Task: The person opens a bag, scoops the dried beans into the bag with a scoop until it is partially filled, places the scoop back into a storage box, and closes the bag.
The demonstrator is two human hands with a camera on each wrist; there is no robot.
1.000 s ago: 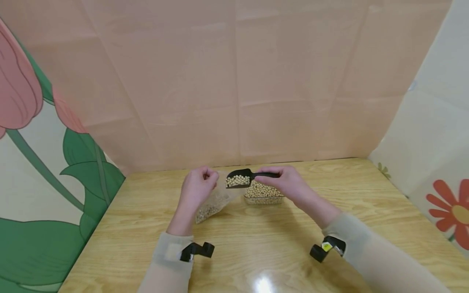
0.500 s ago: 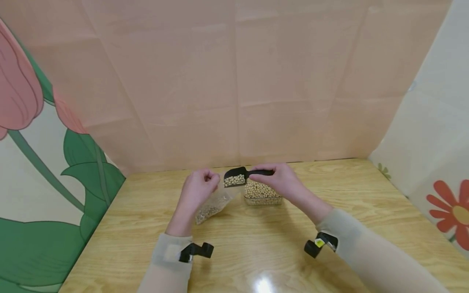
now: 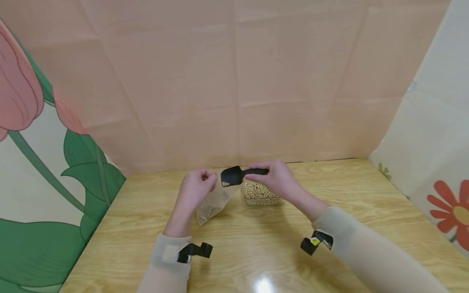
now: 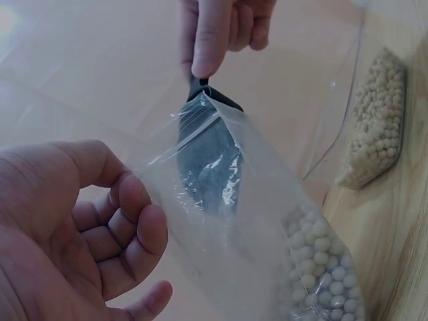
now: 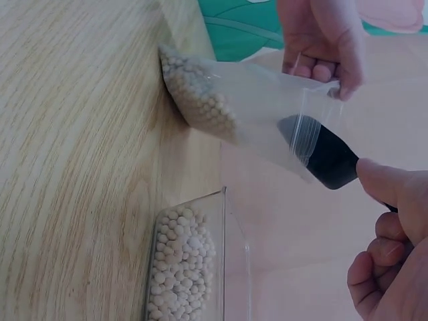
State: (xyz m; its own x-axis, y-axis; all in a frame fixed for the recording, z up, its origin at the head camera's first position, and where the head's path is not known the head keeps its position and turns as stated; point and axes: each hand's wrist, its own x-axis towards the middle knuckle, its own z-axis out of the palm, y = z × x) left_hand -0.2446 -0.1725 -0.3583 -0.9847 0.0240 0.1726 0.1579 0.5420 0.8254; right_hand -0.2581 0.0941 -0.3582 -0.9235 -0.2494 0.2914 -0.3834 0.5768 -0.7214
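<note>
Soybeans [image 3: 258, 189], by the look of them, sit in 3 places: low in the bag, a few at the scoop's lip, and heaped in the clear tub. Left side first: the left hand [image 3: 196, 189] pinches the zip-top bag [image 5: 257, 93] near its mouth, and that looks like the weak point. If those fingers slacken, the limp plastic could fold shut or slump. Does the bag's lower corner touch the wood? I can't tell.

Into the middle: the black scoop [image 3: 231, 176] is tilted with its tip inside the bag, its rear outside. Part of that blade lies beyond the opening, so a careless twist could send beans over the edge, and a tip catching the zip strip might drag the mouth closed. Just right, the open tub [image 5: 231, 267] sits near enough to be knocked. And the right hand [image 3: 275, 177] grasps the scoop's handle, thumb along it; a slip there would likely dump the lot.

Now the room, left to right: a panel of painted tulips and leaves [image 3: 27, 183], then a creased pink sheet [image 3: 234, 81] across the back, wood-grain tabletop [image 3: 234, 260] below with 1 bright glare spot near the front, and a pale wall with a red flower [image 3: 454, 205].
</note>
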